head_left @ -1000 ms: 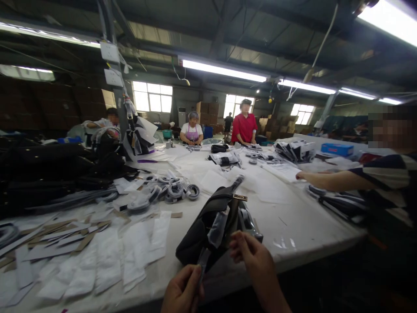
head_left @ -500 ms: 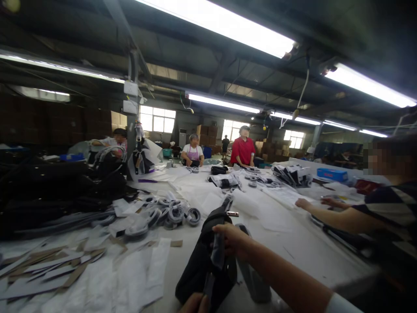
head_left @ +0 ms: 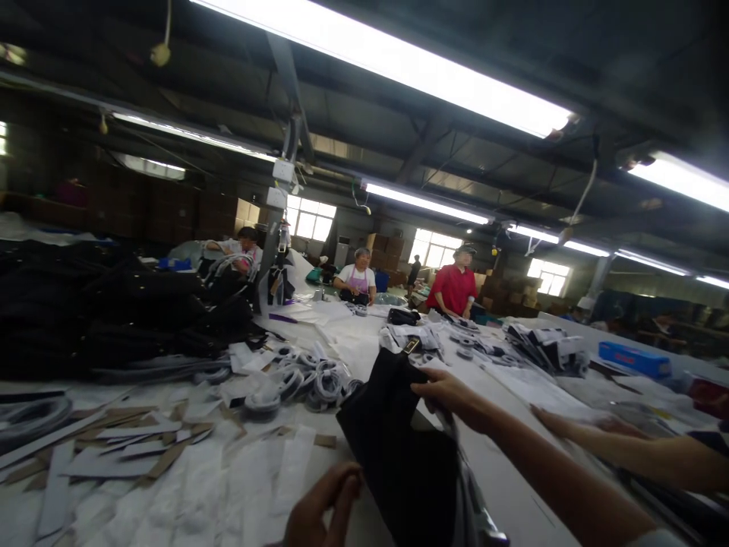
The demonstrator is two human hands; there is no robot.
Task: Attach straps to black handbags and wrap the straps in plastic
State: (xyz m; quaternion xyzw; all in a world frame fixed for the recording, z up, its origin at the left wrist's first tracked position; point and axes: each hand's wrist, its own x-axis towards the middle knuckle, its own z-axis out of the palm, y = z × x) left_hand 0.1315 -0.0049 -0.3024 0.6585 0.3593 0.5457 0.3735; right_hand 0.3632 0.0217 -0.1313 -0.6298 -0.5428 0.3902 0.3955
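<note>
A black bag (head_left: 399, 448) stands raised off the white table (head_left: 501, 486) in front of me. My right hand (head_left: 447, 393) grips its upper right edge, fingers curled over the fabric just below a small brass fitting (head_left: 410, 346). My left hand (head_left: 320, 510) sits low at the bag's bottom left corner, fingers bent and pinched against the fabric. The bag's lower part runs out of the frame.
Rolls of grey strap (head_left: 310, 377) lie beyond the bag. White sheets and cardboard strips (head_left: 142, 448) cover the left. Black bags (head_left: 114, 311) are piled far left. A co-worker's arm (head_left: 620, 448) reaches in from the right. Other people work at the far end.
The bag has been lifted higher and turned upright, hiding its clear wrapping. My right hand moved up to its top edge. The view tilted upward and left.
</note>
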